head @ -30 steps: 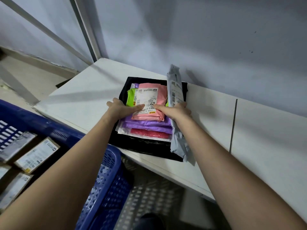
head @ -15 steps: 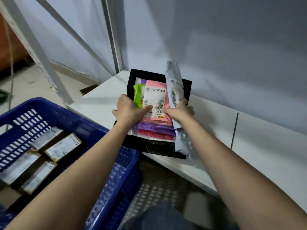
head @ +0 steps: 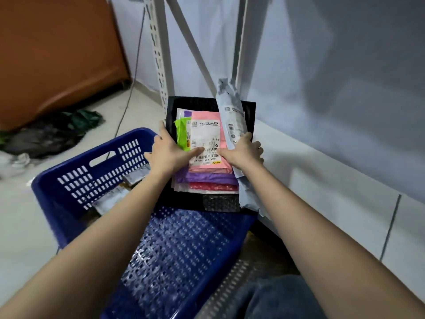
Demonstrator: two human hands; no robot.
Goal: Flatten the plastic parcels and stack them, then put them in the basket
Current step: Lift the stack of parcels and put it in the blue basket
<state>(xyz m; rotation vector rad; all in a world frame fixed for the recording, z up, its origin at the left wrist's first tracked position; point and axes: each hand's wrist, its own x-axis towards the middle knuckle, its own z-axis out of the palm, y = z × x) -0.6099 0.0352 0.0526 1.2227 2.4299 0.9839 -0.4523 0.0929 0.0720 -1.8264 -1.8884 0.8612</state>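
Observation:
A stack of flat plastic parcels hangs above the blue basket (head: pixel 96 171): a large black parcel (head: pixel 249 116) at the bottom, then white, red (head: pixel 212 186), purple (head: pixel 207 177), green (head: pixel 180 132) and a pink one (head: pixel 207 116) with a white label on top. A long grey parcel (head: pixel 232 116) lies along the stack's right side. My left hand (head: pixel 169 150) grips the stack's left edge, thumb on the label. My right hand (head: pixel 243 151) grips the right edge, holding the grey parcel too.
The basket holds several labelled parcels (head: pixel 110 199) at its bottom. A white table (head: pixel 322 180) runs along the grey wall on the right. A metal shelf post (head: pixel 161 54) stands behind the stack. Dark cloth (head: pixel 53 132) lies on the floor at left.
Both hands have lifted the stack off the white table and carried it leftwards over the basket. The view has swung left with it.

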